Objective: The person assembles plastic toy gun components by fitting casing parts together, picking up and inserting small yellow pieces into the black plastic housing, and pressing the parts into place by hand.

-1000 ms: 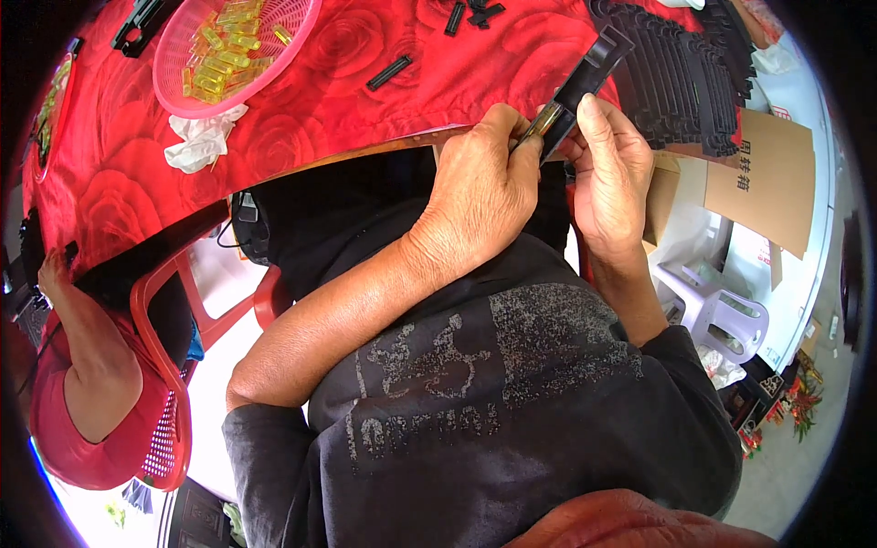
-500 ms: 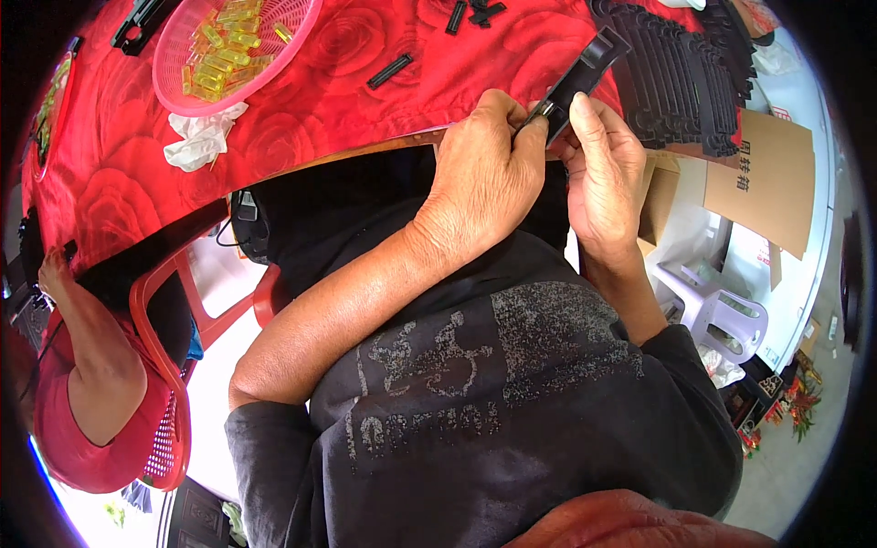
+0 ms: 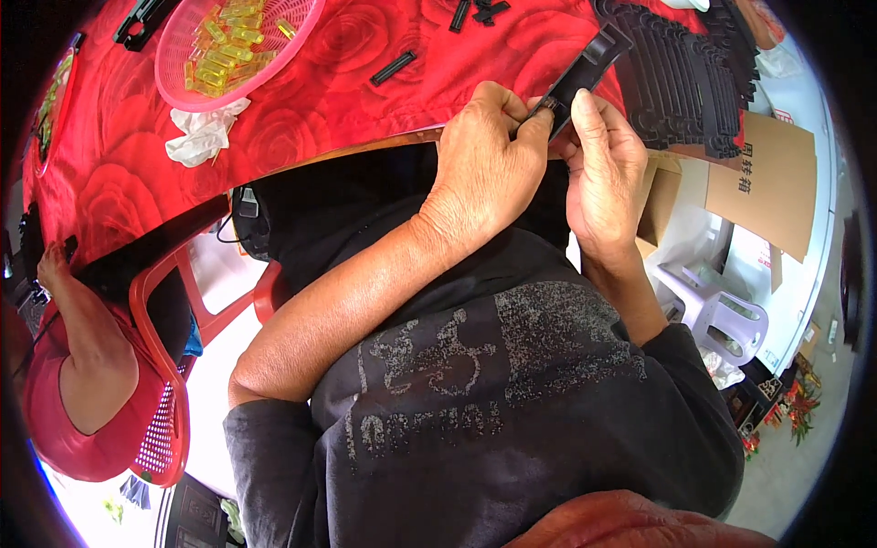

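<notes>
Left hand [image 3: 493, 169] pinches a black tray [image 3: 578, 78] — apparently pressing inside it; right hand [image 3: 607, 173], just beside, pinches its edge — next likely calls for steady pressure.

Pretty bright overall, but the floor [image 3: 208, 393] off the near edge of the table [image 3: 352, 102] is blown out white, while under that edge it's really dark. Fisheye bends the edge into a curve, and stuff past the left edge goes smeary toward the black rim.
</notes>
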Demonstrator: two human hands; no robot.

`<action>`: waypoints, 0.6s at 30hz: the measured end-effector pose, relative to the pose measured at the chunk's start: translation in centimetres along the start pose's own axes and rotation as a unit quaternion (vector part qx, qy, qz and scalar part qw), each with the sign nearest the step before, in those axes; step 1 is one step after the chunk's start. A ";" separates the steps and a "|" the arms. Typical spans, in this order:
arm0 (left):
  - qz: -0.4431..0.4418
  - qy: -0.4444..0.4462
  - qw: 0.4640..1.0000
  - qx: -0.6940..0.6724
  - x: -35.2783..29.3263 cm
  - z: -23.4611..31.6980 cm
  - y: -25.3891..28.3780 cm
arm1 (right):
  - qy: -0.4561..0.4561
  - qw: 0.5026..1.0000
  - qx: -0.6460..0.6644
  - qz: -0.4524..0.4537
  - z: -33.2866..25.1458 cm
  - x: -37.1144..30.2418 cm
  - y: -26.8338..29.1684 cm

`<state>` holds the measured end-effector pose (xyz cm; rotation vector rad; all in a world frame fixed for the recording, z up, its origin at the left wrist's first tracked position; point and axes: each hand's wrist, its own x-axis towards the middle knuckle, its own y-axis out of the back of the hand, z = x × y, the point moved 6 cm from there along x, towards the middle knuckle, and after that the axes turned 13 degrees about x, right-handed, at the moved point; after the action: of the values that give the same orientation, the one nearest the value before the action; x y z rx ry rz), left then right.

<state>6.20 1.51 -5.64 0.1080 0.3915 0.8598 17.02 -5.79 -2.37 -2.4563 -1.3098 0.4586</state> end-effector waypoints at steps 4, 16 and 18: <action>0.020 -0.014 1.000 -0.005 -0.2 0.1 0.0 | 0.012 1.000 -0.017 0.002 0.2 0.3 0.8; -0.012 -0.047 0.997 0.053 -0.5 0.0 0.1 | 0.019 0.998 -0.053 0.009 0.2 1.2 1.6; -0.006 -0.049 0.995 0.087 -0.7 0.2 0.3 | 0.012 0.999 -0.047 0.010 0.2 1.1 1.3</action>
<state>5.72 1.20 -5.16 0.3071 0.3740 0.8043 18.45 -5.51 -3.21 -2.5456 -1.3273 0.3781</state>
